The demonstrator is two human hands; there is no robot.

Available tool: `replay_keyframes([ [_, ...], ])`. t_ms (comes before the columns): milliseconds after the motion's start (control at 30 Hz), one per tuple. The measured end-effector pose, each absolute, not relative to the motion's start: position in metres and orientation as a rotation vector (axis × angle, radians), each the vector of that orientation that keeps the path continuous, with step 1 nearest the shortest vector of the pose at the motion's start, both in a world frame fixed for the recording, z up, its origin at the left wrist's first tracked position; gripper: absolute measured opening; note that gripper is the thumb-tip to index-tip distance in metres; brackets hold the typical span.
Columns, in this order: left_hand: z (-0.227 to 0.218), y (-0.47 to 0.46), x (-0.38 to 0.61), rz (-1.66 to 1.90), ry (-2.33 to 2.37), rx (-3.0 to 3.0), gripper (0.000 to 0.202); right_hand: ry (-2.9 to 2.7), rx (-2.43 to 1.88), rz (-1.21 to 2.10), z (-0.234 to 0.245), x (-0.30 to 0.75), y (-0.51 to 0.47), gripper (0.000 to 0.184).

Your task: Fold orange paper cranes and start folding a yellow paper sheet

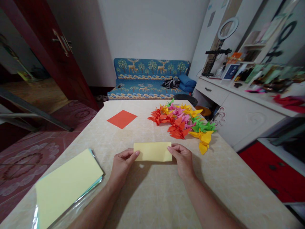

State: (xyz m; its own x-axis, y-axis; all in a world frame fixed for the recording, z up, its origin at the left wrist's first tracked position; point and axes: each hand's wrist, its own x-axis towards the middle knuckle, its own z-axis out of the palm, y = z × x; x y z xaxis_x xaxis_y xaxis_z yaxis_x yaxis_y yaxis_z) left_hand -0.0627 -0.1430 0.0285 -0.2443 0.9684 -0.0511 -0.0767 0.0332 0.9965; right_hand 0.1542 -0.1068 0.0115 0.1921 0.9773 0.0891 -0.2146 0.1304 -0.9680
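- Bare forearms (209, 203) come in from the bottom edge, one on either side, reaching over a pale patterned tabletop (228, 173).
- Left hand (122, 160): grasping the left end of a pale yellow paper rectangle (152, 151), thumb on its near face, fingers curled behind.
- Right hand (184, 159): pinching the opposite end, thumb at the edge, fingers bent.
- Yellow rectangle stretched between both hands, mid-table, long side crosswise. Shadow below; cannot tell whether its lower edge touches the tabletop.
- Stack of paper (69, 187) at lower left, beside the left forearm: pale yellow sheet on top, blue-green edges beneath, clear plastic around the margins.
- Red paper square (122, 119) flat on the table beyond the left hand, one corner pointing nearward.
- Heap of folded paper pieces (178, 128) beyond the right hand: red, pink, green, yellow, with pointed tips; one yellow piece lies at the near end.
- Background: blue deer-patterned sofa (152, 87), white dresser (250, 117) to the right, dark red door (54, 54) to the left.
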Motion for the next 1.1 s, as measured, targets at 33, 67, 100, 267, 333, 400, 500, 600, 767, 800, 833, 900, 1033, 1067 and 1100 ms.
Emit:
replay_keyframes([
  [33, 0.0283, -0.1427, -0.063, 1.402, 1.352, 1.0, 0.021, -0.96, -1.048, 1.097, 0.0119, 0.1544, -0.1072, 0.018],
  [67, 0.028, -0.1423, -0.0634, 1.415, 1.352, 1.007, 0.021, -0.956, -1.052, 1.098, 0.0123, 0.1546, -0.1076, 0.019],
  [100, 0.0277, -0.1418, -0.0639, 1.429, 1.352, 1.019, 0.02, -0.953, -1.054, 1.099, 0.0127, 0.1547, -0.1079, 0.018],
  [267, 0.0253, -0.1395, -0.0664, 1.487, 1.334, 1.088, 0.016, -0.971, -1.053, 1.081, 0.0123, 0.1553, -0.1072, 0.018],
  [333, 0.0246, -0.1392, -0.0667, 1.498, 1.322, 1.094, 0.015, -0.957, -1.059, 1.086, 0.0105, 0.1557, -0.1064, 0.018],
  [400, 0.0244, -0.1395, -0.0665, 1.503, 1.314, 1.086, 0.014, -0.939, -1.068, 1.096, 0.0085, 0.1561, -0.1058, 0.017],
  [500, 0.0251, -0.1406, -0.0661, 1.505, 1.314, 1.062, 0.014, -0.945, -1.073, 1.09, 0.007, 0.1565, -0.1056, 0.017],
  [600, 0.0261, -0.1416, -0.0661, 1.503, 1.324, 1.044, 0.015, -0.979, -1.081, 1.07, 0.0077, 0.1562, -0.1063, 0.018],
  [767, 0.0272, -0.1411, -0.0665, 1.516, 1.361, 1.05, 0.016, -1.037, -1.08, 1.04, 0.0097, 0.1553, -0.1074, 0.019],
  [800, 0.0275, -0.1408, -0.0664, 1.518, 1.363, 1.056, 0.016, -1.039, -1.078, 1.04, 0.0098, 0.1552, -0.1075, 0.019],
  [833, 0.0278, -0.1406, -0.0663, 1.519, 1.366, 1.062, 0.016, -1.04, -1.076, 1.04, 0.0099, 0.1552, -0.1076, 0.019],
  [900, 0.0283, -0.1402, -0.0661, 1.524, 1.377, 1.07, 0.017, -1.045, -1.075, 1.042, 0.0103, 0.1552, -0.1078, 0.019],
  [1033, 0.0279, -0.1401, -0.0657, 1.532, 1.391, 1.062, 0.017, -1.049, -1.073, 1.04, 0.0131, 0.1544, -0.1083, 0.02],
  [1067, 0.0275, -0.14, -0.0657, 1.532, 1.393, 1.054, 0.018, -1.046, -1.072, 1.046, 0.014, 0.1539, -0.1084, 0.02],
  [1100, 0.0272, -0.1399, -0.0656, 1.533, 1.4, 1.041, 0.018, -1.04, -1.071, 1.057, 0.0149, 0.1534, -0.1086, 0.02],
])
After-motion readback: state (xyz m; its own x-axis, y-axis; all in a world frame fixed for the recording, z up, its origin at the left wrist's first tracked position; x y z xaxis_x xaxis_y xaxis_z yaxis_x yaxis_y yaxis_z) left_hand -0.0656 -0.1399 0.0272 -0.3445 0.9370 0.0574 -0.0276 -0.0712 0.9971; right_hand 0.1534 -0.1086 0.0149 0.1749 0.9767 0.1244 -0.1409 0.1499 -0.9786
